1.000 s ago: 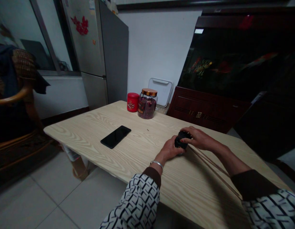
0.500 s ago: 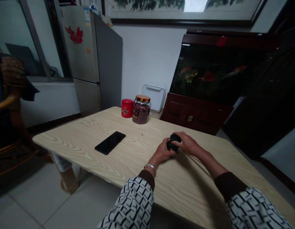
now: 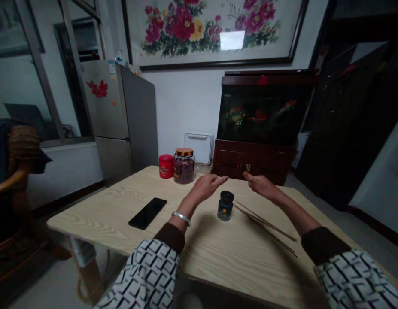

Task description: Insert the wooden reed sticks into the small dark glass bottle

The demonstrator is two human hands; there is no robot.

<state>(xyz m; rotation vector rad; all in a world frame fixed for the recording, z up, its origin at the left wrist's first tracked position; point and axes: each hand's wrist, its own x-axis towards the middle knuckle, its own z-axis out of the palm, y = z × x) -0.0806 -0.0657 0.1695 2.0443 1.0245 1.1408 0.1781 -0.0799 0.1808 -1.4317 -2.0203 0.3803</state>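
Note:
A small dark glass jar (image 3: 225,207) with a black lid stands upright on the wooden table (image 3: 218,266). Above it and to its left, my left hand (image 3: 208,187) hovers with a finger stretched out and the others partly curled. My right hand (image 3: 262,185) is raised above and right of the jar, its fingers loosely bent and apart from the thumb. Neither hand touches the jar, and I see nothing in either. Two thin brown sticks (image 3: 268,224) lie close to the jar, slanting toward my right forearm.
A black phone (image 3: 147,213) rests on the left of the table. Near the far edge stand a red canister (image 3: 165,166) and a big jar of dark red dried contents (image 3: 183,168) with a copper-coloured lid. Behind are a fridge (image 3: 139,111) and a fish tank (image 3: 256,113).
Both hands have let go of the small jar and risen away from it, moving apart. It now stands on the table, and the sticks show more fully. My view has tilted up.

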